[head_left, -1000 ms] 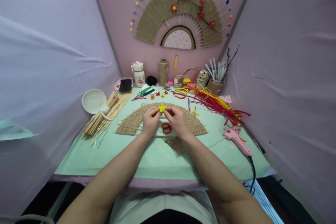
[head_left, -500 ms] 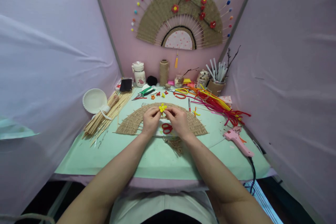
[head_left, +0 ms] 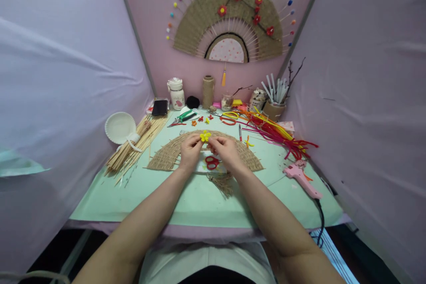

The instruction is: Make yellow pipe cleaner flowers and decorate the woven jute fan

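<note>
Yellow flower (head_left: 205,136) turned slightly and edged left since the last frame; right hand (head_left: 225,151) has tilted, fingers curling lower. Left hand (head_left: 191,153) barely shifted. Left: thumb and fingertips pinched narrow on the flower's left side. Right: thumb and index also narrow, at its right edge, apparently touching; exact grip there too small to tell. Flower is held up between the hands, in front of the woven fan's (head_left: 166,153) upper middle.

Flower face points up toward the camera, petals spread radially, so no clear long axis; looks fuzzy, rounded loops. Woven fan lies flat, long axis left-right, curved edge toward the back wall; coarse tan cord woven over thin sticks, ends poking out. Red-handled scissors (head_left: 212,163) sit inside the arc, fibrous tan tassel (head_left: 222,185) just below it. All on a smooth pale green tabletop (head_left: 199,206).

Right side: fuzzy pipe cleaners (head_left: 266,131) in red, orange, yellow, then a pink plastic glue gun (head_left: 302,180), handle slanting toward the near right. Left side: bundled straight thin sticks (head_left: 131,151), beside a round white scalloped dish (head_left: 119,128).
</note>
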Motion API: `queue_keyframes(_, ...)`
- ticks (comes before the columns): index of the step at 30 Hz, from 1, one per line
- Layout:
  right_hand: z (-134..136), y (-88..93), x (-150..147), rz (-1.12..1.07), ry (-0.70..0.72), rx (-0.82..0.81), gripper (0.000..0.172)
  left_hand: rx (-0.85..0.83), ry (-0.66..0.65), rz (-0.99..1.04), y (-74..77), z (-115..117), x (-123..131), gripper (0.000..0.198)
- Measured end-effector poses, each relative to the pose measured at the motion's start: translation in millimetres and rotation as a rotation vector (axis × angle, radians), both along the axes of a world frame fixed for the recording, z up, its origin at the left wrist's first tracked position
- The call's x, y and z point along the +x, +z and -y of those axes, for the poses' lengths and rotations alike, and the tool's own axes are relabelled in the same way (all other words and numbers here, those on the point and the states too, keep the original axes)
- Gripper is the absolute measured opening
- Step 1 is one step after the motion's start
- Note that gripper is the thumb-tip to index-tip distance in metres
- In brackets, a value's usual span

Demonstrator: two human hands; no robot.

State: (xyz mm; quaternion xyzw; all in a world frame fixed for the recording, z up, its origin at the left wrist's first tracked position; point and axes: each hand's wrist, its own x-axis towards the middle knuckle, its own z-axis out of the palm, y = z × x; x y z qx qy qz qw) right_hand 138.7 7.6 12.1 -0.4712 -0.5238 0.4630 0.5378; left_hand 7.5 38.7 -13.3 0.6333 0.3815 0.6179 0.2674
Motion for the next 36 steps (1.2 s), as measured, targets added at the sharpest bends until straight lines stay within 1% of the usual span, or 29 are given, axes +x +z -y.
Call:
queue_keyframes(4, -1.9, -3.2, -0.2, -0.091, 0.009, -0.030, 0.027, 0.014, -0.021, -0.027, 0.6, 2.9, 3.2, 0.012)
queue_keyframes(7, -2.1, -3.0, 1.3, -0.104, 0.019, -0.031, 0.026, 0.005, -0.054, -0.034, 1.8, 3.1, 3.1, 0.011)
queue_keyframes(10, -1.8, 0.9, 5.3, -0.042, 0.027, -0.026, 0.031, -0.073, -0.110, -0.041, 0.8, 0.1, 1.2, 0.014)
queue_keyframes(12, -1.6, 5.1, 9.1, 0.018, -0.042, 0.003, 0.033, -0.150, -0.154, -0.030, -1.1, -2.4, 0.1, 0.016)
queue_keyframes(14, -1.4, 9.1, 12.4, 0.071, -0.125, 0.046, 0.032, -0.203, -0.186, -0.015, -2.7, -3.9, 0.2, 0.017)
queue_keyframes(16, -0.9, 11.9, 14.3, 0.112, -0.143, 0.076, 0.029, -0.219, -0.212, -0.013, -2.9, -3.9, 1.2, 0.015)
queue_keyframes(20, 0.7, 12.2, 13.7, 0.149, -0.099, 0.104, 0.025, -0.199, -0.267, -0.007, -0.5, -1.8, 3.5, 0.013)
queue_keyframes(25, 1.4, 9.6, 14.3, 0.255, -0.133, 0.189, 0.019, -0.227, -0.292, -0.064, 2.3, -0.3, 2.9, 0.012)
queue_keyframes(27, 0.1, 9.4, 16.8, 0.270, -0.118, 0.193, 0.021, -0.241, -0.301, -0.080, 3.7, -0.2, 1.7, 0.013)
queue_keyframes(31, -3.1, 10.9, 23.2, 0.211, -0.032, 0.105, 0.030, -0.252, -0.356, -0.133, 8.5, 0.4, -0.8, 0.016)
queue_keyframes(36, -1.7, 13.8, 24.5, 0.200, 0.044, 0.036, 0.026, -0.223, -0.422, -0.285, 15.6, 2.7, -2.5, 0.016)
